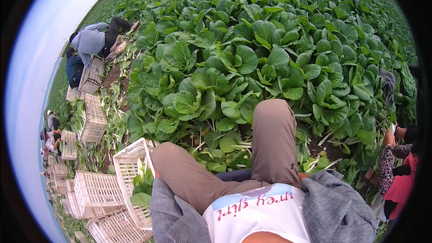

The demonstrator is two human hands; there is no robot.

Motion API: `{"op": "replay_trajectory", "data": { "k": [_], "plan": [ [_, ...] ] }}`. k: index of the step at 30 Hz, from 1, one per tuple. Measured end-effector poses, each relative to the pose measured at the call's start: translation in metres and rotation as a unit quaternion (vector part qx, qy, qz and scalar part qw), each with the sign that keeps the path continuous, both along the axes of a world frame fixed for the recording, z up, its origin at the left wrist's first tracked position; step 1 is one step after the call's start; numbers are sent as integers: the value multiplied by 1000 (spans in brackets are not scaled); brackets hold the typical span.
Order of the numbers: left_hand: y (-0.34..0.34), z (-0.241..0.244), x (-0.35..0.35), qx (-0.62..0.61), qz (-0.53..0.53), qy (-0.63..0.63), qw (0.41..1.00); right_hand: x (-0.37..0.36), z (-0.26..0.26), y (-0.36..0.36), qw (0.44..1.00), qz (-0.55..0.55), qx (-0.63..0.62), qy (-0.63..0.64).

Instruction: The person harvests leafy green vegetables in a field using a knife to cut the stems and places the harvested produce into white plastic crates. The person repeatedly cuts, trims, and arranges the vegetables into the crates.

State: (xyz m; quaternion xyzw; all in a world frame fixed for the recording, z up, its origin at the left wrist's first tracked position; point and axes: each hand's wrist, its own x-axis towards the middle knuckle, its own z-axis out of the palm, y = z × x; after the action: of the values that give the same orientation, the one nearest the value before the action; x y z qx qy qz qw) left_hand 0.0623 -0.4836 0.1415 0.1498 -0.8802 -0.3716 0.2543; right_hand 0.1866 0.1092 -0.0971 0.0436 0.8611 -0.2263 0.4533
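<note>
Only a sliver of my left hand or wrist (pixel 157 174) shows between my left knee and a white slatted plastic crate (pixel 125 179); what it holds is hidden. Leafy greens with pale stems (pixel 143 184) lie in that crate, which tilts beside my grey plaid sleeve (pixel 172 209). On the other side, a strip of skin of my right hand or wrist (pixel 303 176) peeks out past my right thigh, with the rest out of sight. Dense green leafy plants (pixel 236 60) grow before my bent knees, and cut or fallen leaves (pixel 227 145) lie at their base.
Stacked white crates (pixel 98 189) stand at the left, with more crates (pixel 92 118) further along. Two people bend at a crate (pixel 91 74) at upper left; others are farther off. At right, a co-worker's hands (pixel 389 138) hold something pale near the plants.
</note>
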Motion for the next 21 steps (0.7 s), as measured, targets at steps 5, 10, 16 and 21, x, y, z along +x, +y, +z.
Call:
{"op": "replay_trajectory", "data": {
  "k": [5,10,16,21],
  "plan": [
    [-11,23,6,185,-127,-61,973,14,-10,-3,998,8,-34,-46],
    [-36,33,35,390,-239,-151,876,36,-19,-3,994,38,-82,-61],
    [-57,45,33,492,-371,-220,756,21,-38,-14,971,207,-107,50],
    [-35,51,7,460,-370,-234,773,-17,-41,-34,983,74,-40,-164]
  ]
}}
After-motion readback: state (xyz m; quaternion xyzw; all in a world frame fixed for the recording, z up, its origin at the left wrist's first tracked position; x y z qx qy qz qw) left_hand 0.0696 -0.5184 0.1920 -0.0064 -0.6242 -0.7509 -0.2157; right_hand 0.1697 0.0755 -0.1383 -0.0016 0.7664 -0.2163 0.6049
